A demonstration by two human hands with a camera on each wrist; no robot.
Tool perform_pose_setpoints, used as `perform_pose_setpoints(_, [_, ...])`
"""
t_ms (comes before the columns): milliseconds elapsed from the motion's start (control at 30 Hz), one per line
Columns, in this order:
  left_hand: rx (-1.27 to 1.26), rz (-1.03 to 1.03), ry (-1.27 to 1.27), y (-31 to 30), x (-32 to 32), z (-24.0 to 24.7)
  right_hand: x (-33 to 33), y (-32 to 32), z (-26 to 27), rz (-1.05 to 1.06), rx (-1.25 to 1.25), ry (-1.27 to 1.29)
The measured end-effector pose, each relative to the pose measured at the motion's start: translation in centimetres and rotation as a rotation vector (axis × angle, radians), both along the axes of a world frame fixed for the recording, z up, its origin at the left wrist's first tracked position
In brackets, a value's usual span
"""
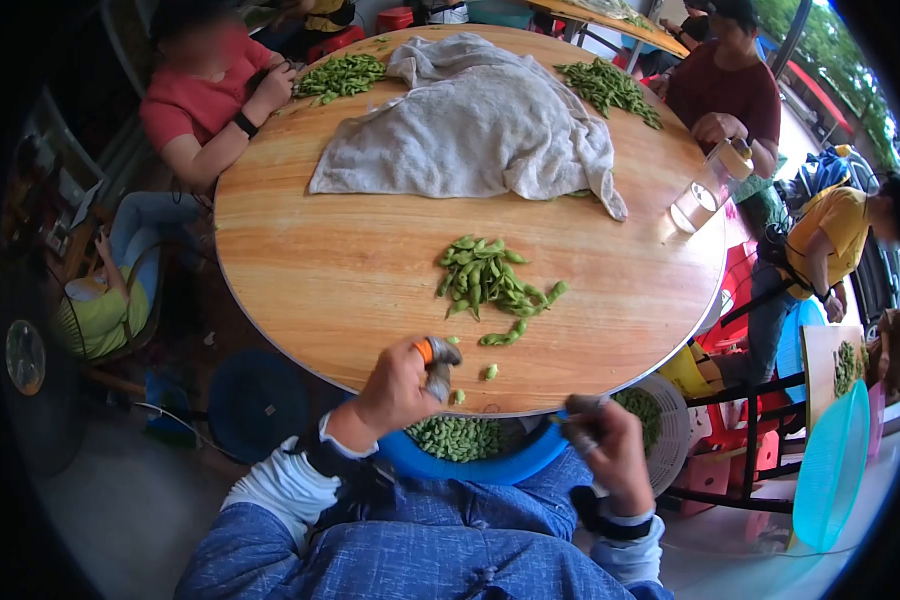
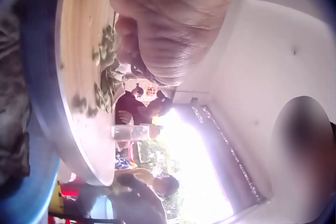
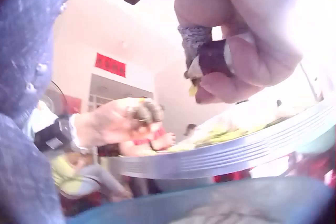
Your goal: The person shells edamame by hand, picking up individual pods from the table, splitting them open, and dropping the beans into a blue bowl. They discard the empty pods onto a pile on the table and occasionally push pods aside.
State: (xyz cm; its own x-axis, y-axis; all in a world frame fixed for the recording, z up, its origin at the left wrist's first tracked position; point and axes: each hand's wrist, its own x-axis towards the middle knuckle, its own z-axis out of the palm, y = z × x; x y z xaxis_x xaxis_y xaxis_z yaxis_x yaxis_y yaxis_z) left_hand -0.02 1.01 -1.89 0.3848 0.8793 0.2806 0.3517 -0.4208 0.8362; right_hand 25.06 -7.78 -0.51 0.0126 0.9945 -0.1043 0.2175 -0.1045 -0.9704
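My left hand (image 1: 395,390) is over the near table edge, fingertips in grey wraps and an orange band, thumb and forefinger bent with a visible gap between them. At the right, my right hand (image 1: 618,455) pinches a small yellow-green soybean pod (image 3: 193,88), mostly hidden by the wrapped fingertips. Loose shelled soybeans (image 1: 490,371) lie on the wood just beyond the left hand. Farther in is a small heap of green soybean pods (image 1: 480,275). Below the table edge, a blue basin (image 1: 470,472) holds many shelled green beans (image 1: 455,437).
A grey towel (image 1: 470,130) covers the middle of the round wooden table (image 1: 310,270). More pod heaps (image 1: 340,75) lie at the back, where people sit. A clear bottle (image 1: 705,190) stands at the right edge. Beside my right hand is a white basket (image 1: 672,430).
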Motion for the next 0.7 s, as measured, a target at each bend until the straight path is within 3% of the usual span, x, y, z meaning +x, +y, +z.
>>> perform_pose_setpoints(67, [0.153, 0.025, 0.124, 2.1, 0.1, -0.4, 2.8, -0.2, 1.4, -0.091, -0.166, -0.489])
perform_pose_setpoints(133, [0.25, 0.018, 0.201, 2.6, 0.5, -0.5, 5.5, -1.2, 0.2, -0.136, 0.124, -0.845])
perform_pose_setpoints(167, [0.271, -0.001, 0.215, 2.5, 1.2, -0.4, 6.3, -1.7, 0.2, -0.17, 0.055, -0.892])
perform_pose_setpoints(267, [0.294, -0.106, 0.244, 0.7, 1.8, -1.8, 6.1, -1.6, 0.3, -0.212, 0.205, -0.969])
perform_pose_setpoints(400, [0.33, -0.226, 0.214, -3.3, 1.2, -1.1, 1.5, 1.0, 0.8, -0.135, 0.309, -0.687])
perform_pose_setpoints(533, [0.325, -0.158, 0.128, -3.6, 0.9, 1.3, -3.9, 4.2, 0.9, 0.145, 0.271, -0.655])
perform_pose_setpoints(667, [0.259, -0.039, 0.053, -0.4, 1.2, 1.1, -6.5, 5.2, -0.9, 0.394, 0.476, -0.782])
perform_pose_setpoints(700, [0.216, 0.005, 0.098, 0.2, 2.2, 2.9, -6.7, 4.6, -0.8, 0.493, 0.503, -0.782])
